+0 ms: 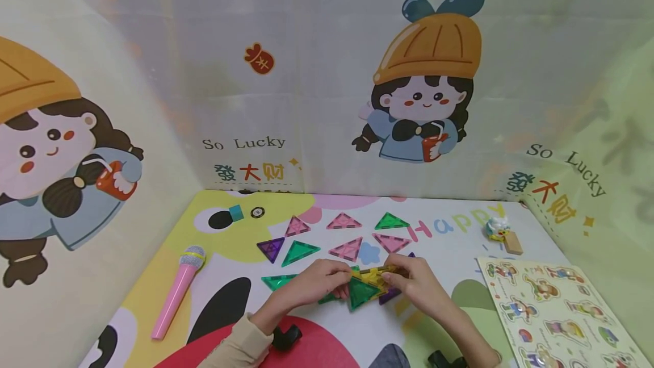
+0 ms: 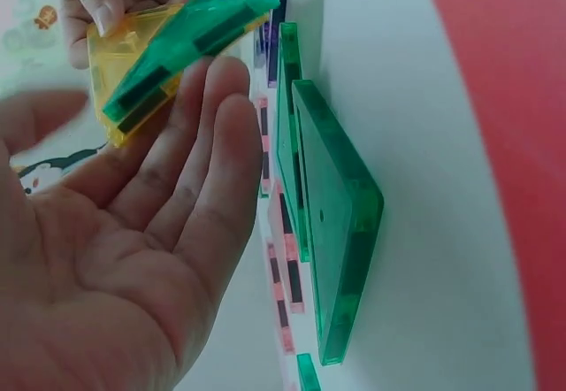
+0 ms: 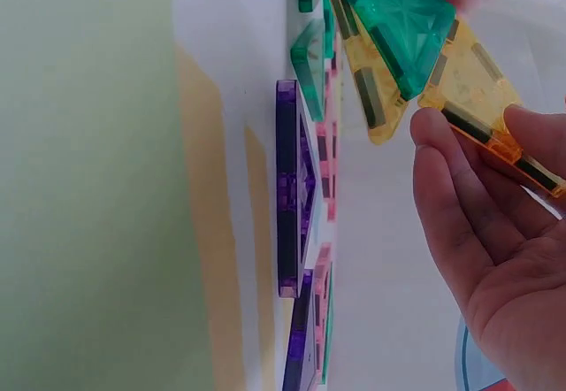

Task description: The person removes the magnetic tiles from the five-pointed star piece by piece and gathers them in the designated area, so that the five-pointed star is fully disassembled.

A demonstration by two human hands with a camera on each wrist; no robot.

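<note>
Several yellow triangular magnetic tiles point(image 3: 473, 77) are joined above the mat, with a green triangular magnetic tile point(image 1: 363, 293) attached at a slant to them. My right hand point(image 1: 420, 285) pinches a yellow tile between thumb and fingers, as the right wrist view shows. On the other side, my left hand point(image 2: 141, 241) has its fingers loosely extended against the tiles, its blurred thumb standing apart from them. Under the hands lie green tiles point(image 2: 340, 223) and a purple tile point(image 3: 287, 187). The hands hide part of the joined tiles in the head view.
Pink triangle tiles point(image 1: 344, 221), a green one point(image 1: 392, 221) and a purple one point(image 1: 271, 249) lie beyond the hands. A pink toy microphone point(image 1: 176, 300) lies left. To the right are a sticker-like picture board point(image 1: 557, 311), a small figurine point(image 1: 497, 228) and a wooden block point(image 1: 513, 243).
</note>
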